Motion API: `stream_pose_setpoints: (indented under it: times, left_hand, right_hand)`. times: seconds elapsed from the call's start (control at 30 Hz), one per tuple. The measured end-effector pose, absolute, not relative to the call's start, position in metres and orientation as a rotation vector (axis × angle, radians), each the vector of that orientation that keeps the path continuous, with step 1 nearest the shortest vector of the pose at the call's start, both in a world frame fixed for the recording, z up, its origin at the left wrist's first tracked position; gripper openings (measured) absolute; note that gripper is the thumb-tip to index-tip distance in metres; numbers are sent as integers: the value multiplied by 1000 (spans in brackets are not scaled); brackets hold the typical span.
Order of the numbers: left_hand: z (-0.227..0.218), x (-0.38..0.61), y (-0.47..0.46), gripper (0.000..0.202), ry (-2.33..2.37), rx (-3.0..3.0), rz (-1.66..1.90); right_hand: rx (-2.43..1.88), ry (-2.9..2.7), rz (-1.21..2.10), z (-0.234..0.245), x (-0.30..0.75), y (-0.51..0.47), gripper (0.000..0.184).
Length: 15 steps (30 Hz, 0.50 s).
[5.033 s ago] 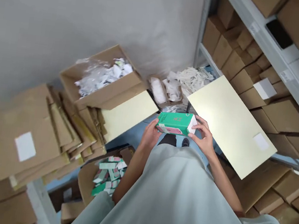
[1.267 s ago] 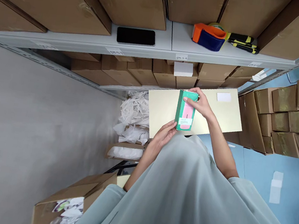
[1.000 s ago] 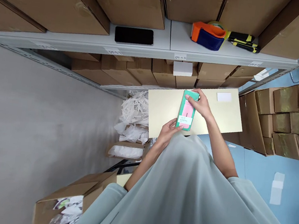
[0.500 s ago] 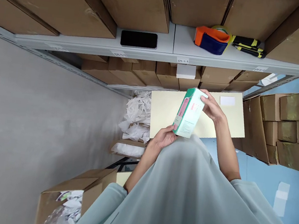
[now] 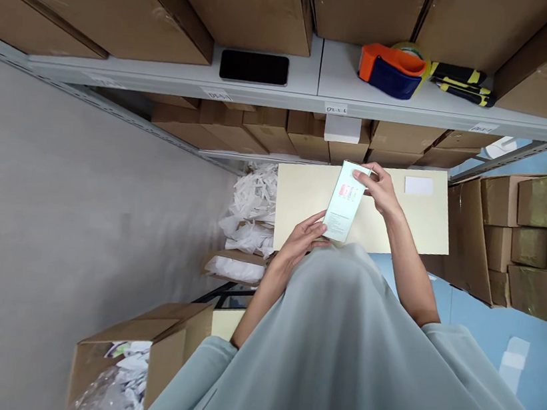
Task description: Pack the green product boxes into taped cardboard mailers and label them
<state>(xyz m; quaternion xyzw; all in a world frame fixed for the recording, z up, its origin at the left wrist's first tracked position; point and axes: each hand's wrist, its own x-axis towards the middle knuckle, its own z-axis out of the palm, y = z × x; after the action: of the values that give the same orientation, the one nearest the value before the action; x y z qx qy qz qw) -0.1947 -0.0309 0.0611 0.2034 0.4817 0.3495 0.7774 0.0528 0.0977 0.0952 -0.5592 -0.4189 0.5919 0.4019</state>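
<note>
A pale green product carton (image 5: pixel 344 202) is held tilted between my two hands, its printed broad face turned up. My left hand (image 5: pixel 303 237) grips the lower left end, with the thumb on the printed face. At the upper right end my right hand (image 5: pixel 379 188) pinches the carton, thumb over the top face and fingers at the far edge. Beneath the carton lies a cream work board (image 5: pixel 299 195), and a white slip (image 5: pixel 418 186) rests on its right part.
Ahead is a grey shelf (image 5: pixel 297 100) carrying a phone (image 5: pixel 254 68), an orange and blue tape dispenser (image 5: pixel 392 71) and black-yellow cutters (image 5: pixel 459 75). Stacked cartons (image 5: pixel 537 226) stand at right. White paper scraps (image 5: pixel 254 196) are left of the board; an open waste box (image 5: pixel 164 365) sits lower left.
The carton has turned in my hands, so its green side with the pink picture no longer shows. Both hands have shifted slightly with it, the right one moving a little left.
</note>
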Motion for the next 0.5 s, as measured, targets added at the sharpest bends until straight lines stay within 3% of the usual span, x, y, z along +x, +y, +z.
stream_pose_setpoints:
  times: [0.33,0.5]
  left_hand:
    - [59,-185,-33,80,1025,368,742]
    - [50,-202,-35,54,930,258,643]
  right_hand:
    - [-1327,-1260,1444,107,56,92,70]
    - [-1187,-1275,1635,120,70,87,67]
